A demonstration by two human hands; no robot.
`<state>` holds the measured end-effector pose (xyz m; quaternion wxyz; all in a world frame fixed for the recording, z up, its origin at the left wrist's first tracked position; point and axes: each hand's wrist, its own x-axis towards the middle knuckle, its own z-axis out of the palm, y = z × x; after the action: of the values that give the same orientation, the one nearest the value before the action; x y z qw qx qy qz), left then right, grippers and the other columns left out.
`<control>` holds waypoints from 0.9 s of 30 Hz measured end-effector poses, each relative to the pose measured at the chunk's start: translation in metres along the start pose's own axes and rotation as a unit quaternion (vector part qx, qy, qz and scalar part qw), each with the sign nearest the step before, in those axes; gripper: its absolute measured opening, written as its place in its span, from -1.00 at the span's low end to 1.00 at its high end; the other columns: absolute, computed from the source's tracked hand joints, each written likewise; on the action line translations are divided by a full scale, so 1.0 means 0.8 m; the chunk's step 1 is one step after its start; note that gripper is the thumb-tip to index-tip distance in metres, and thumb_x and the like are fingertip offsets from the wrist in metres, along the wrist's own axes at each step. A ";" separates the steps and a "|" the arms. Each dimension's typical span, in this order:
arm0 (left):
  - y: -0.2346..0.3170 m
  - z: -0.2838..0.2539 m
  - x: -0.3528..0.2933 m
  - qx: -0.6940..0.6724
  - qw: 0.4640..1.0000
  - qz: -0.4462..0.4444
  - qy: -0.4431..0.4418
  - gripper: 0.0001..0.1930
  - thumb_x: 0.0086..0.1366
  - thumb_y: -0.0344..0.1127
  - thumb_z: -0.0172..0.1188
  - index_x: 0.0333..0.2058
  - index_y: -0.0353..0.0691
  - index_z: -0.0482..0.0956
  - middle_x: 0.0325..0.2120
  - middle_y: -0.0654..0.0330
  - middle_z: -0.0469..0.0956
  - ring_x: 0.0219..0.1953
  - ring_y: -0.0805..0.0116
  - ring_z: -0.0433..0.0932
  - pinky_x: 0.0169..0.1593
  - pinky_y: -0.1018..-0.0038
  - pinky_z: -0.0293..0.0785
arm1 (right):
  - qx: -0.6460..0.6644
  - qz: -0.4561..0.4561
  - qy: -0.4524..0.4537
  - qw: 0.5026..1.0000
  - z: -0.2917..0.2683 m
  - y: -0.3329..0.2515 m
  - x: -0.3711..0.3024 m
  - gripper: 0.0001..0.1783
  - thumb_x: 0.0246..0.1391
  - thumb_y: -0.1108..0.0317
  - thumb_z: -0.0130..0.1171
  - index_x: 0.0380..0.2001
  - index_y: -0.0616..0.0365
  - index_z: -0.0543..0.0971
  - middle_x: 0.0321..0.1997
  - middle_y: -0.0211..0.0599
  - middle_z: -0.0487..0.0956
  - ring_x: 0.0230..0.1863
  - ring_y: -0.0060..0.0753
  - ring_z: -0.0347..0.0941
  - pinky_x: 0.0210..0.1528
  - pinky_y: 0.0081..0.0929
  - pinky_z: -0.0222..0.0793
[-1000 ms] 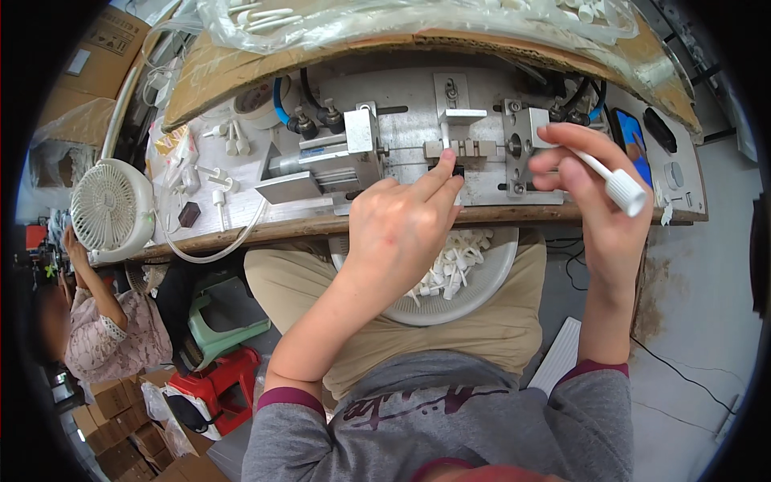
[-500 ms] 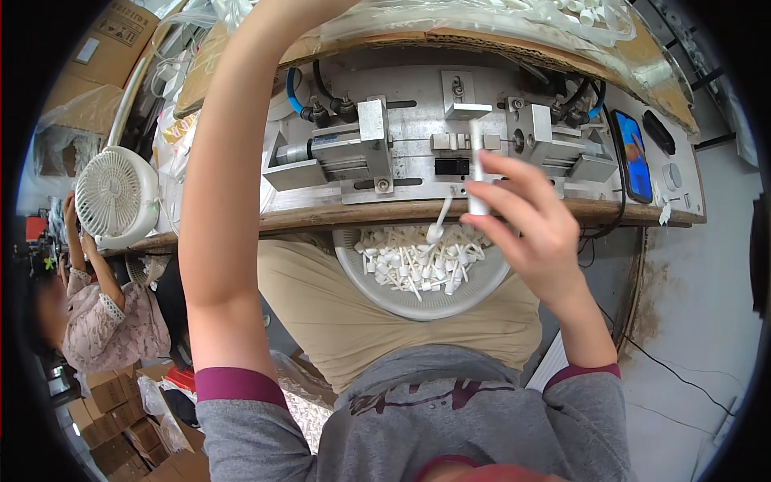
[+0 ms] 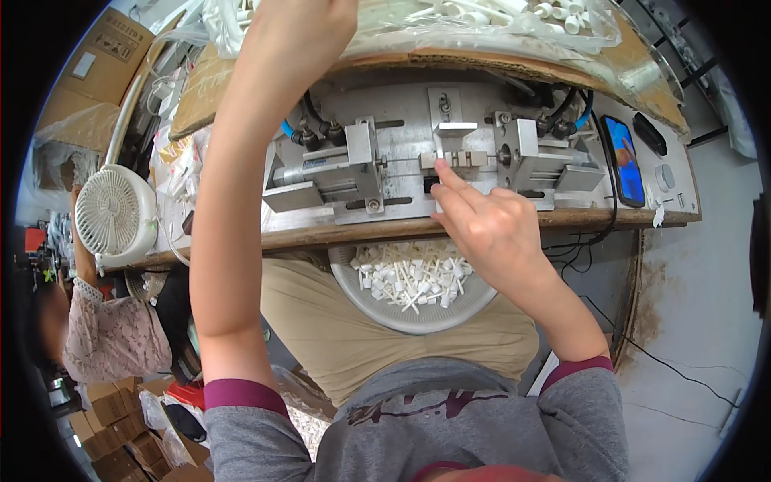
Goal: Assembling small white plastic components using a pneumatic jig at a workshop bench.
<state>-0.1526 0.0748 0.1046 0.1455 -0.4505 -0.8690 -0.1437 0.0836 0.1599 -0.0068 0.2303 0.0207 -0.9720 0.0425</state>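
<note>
My right hand (image 3: 491, 231) reaches over the metal fixture (image 3: 466, 159) in the middle of the bench. Its index finger and thumb are on a slim white plastic part (image 3: 438, 145), which stands across the fixture's blocks; my fingers hide its near end. At the top edge, my left hand (image 3: 309, 36) is beside the clear plastic bag (image 3: 385, 36) of white parts, its fingers mostly cut off by the frame. Below the bench edge, a light grey basin (image 3: 418, 328) on my lap holds many small white stick-like parts with cup-shaped ends (image 3: 414, 277).
Metal cylinder units flank the fixture, a left one (image 3: 337, 165) and a right one (image 3: 542, 153), with hoses. A phone (image 3: 625, 165) lies at right, and a white fan (image 3: 116, 209) stands at left. Cardboard (image 3: 450, 60) overhangs the back. Another person's sleeve (image 3: 116, 329) shows at far left.
My right hand has moved left and forward, bringing the white part down to the fixture. A white piece seen dropping above the basin is no longer in the air. My left hand shows more now.
</note>
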 end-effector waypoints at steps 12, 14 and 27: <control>0.106 0.014 -0.170 -0.719 0.671 -0.127 -0.131 -0.73 0.51 -0.21 -0.18 -0.10 -0.27 0.41 -0.11 0.00 0.55 -0.12 0.40 0.51 -0.08 0.49 0.45 | 0.206 -0.057 0.209 0.954 -0.049 -0.004 0.004 -0.63 -0.22 0.56 0.42 -0.23 0.29 0.62 -0.15 -0.13 0.57 -0.28 -0.27 0.59 -0.34 -0.50 0.57; 0.110 0.018 -0.179 -0.757 0.622 -0.167 -0.110 -0.75 0.52 -0.27 -0.13 -0.05 -0.31 0.43 -0.24 0.18 0.53 -0.27 0.52 0.45 -0.21 0.60 0.41 | 0.227 -0.032 0.196 0.953 -0.048 0.000 -0.004 -0.64 -0.20 0.55 0.41 -0.23 0.30 0.61 -0.11 -0.11 0.56 -0.28 -0.28 0.59 -0.34 -0.51 0.56; 0.089 0.008 -0.201 -0.747 0.647 -0.152 0.007 -0.40 0.32 -0.49 0.06 0.31 -0.49 0.13 0.19 -0.21 0.33 0.10 0.14 0.52 0.17 0.33 0.47 | 0.019 -0.002 0.025 0.999 0.000 -0.002 0.003 -0.87 -0.19 0.47 0.17 -0.46 0.18 0.50 -0.03 -0.12 0.65 -0.71 -0.40 0.44 -0.57 -0.55 0.41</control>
<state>-0.0057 -0.0026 0.0454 -0.2582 -0.2670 -0.5219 -0.7679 0.0815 0.1584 -0.0053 0.2544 0.0255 -0.9648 0.0615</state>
